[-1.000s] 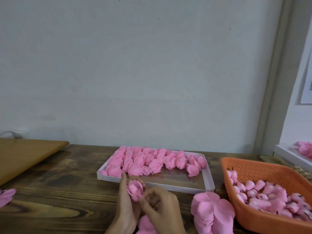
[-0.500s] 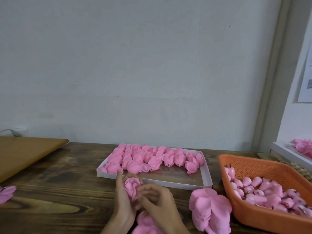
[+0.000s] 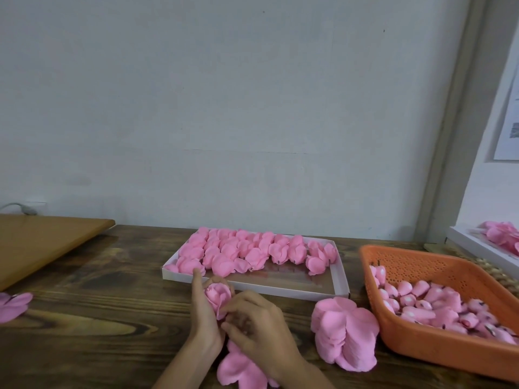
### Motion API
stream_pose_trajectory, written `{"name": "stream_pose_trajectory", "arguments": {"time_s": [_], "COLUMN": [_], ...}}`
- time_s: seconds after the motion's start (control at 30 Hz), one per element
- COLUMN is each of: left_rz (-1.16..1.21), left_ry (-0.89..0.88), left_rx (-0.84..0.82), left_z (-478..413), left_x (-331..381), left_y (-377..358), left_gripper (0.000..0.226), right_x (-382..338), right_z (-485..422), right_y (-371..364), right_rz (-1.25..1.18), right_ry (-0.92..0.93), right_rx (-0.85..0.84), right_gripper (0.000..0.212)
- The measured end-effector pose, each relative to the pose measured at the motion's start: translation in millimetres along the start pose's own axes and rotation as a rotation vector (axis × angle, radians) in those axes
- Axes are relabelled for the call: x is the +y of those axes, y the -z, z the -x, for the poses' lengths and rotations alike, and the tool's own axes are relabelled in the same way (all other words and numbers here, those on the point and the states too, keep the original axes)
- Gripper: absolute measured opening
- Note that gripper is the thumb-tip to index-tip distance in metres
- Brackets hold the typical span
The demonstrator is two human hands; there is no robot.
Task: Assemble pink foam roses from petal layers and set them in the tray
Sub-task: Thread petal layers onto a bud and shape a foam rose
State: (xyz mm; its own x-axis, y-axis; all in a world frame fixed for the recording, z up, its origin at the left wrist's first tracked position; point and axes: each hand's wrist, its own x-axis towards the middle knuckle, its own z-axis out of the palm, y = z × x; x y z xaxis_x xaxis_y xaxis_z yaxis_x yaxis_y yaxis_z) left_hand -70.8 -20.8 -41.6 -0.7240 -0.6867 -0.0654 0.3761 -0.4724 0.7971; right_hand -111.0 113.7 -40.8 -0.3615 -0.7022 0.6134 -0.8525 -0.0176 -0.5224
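Observation:
A pink foam rose [image 3: 218, 296] is held upright just in front of the white tray [image 3: 341, 279]. My left hand [image 3: 204, 313] cups the rose from the left, with one finger straight up beside it. My right hand [image 3: 254, 321] pinches the rose's lower right side with curled fingers. The tray holds several finished pink roses [image 3: 241, 252] in its back and left parts; its front right floor is bare. A stack of pink petal layers [image 3: 344, 334] stands right of my hands. More petal layers [image 3: 241, 369] lie under my wrists.
An orange plastic basket [image 3: 421, 261] of pink rose buds sits at the right. A second white tray [image 3: 477, 248] with pink petals is at the far right. A tan board [image 3: 42, 242] lies at the back left, and loose pink petals [image 3: 12, 304] at the left edge.
Both hands kept hold of the rose and worked its petals with small finger shifts. The view dropped slightly, so everything sits a little higher in frame.

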Motion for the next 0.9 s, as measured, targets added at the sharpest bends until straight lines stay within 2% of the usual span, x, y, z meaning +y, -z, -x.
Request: {"name": "stream_pose_trajectory", "arguments": {"time_s": [0.43,0.57,0.7,0.9], "left_rz": [-0.01,-0.014,0.053,0.022], "left_ry": [0.043,0.046,0.104,0.022], "left_rx": [0.02,0.036,-0.015,0.019], "left_z": [2,2,3,-1], "left_x": [-4,-7,-7,-7], "left_y": [-1,-2,-3,-2], "left_gripper": [0.08,0.078,0.075,0.075], "right_x": [-1,-3,-1,5], "right_z": [2,-1,-7,-8], "right_y": [2,5,8,9], "right_rz": [0.22,0.298,0.375,0.361], "right_ry": [0.051,0.159,0.243,0.271], "right_rx": [-0.05,0.008,-0.024,-0.103], "right_gripper": [0.03,0.03,0.026,0.024]}}
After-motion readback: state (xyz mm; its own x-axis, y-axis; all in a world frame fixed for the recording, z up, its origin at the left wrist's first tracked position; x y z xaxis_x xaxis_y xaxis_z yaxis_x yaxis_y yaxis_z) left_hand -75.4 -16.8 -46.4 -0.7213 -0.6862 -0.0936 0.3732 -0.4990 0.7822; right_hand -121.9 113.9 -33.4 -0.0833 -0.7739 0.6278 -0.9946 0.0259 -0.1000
